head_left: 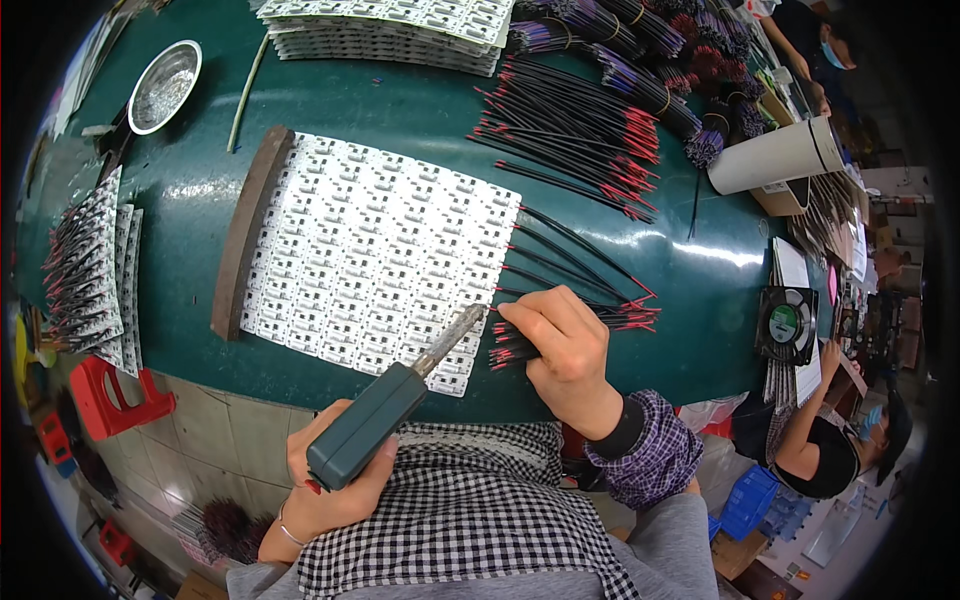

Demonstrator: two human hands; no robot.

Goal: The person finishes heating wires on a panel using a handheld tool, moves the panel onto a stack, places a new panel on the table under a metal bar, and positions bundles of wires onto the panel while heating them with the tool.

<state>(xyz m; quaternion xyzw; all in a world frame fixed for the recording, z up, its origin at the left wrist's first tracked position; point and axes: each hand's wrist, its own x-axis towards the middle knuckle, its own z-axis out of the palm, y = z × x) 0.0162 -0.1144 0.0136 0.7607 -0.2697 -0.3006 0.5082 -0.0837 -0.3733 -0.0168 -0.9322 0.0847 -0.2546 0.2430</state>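
Apparently early: my left hand (pixel 345 505) wraps a soldering iron (pixel 368 425); my right hand (pixel 568 355), thumb and finger closed, pinches one wire (pixel 495 309); the white panel (pixel 380 240) lies by the desk's (pixel 690 350) near edge, several joined wires (pixel 560 249) seemingly at its right side, most unwired.

The person's two hands (pixel 572 352), one soldering iron (pixel 370 420), one brown bar (pixel 254 232), one metal dish (pixel 165 87), one white cylinder (pixel 765 160) and one fan (pixel 787 322) are visible.
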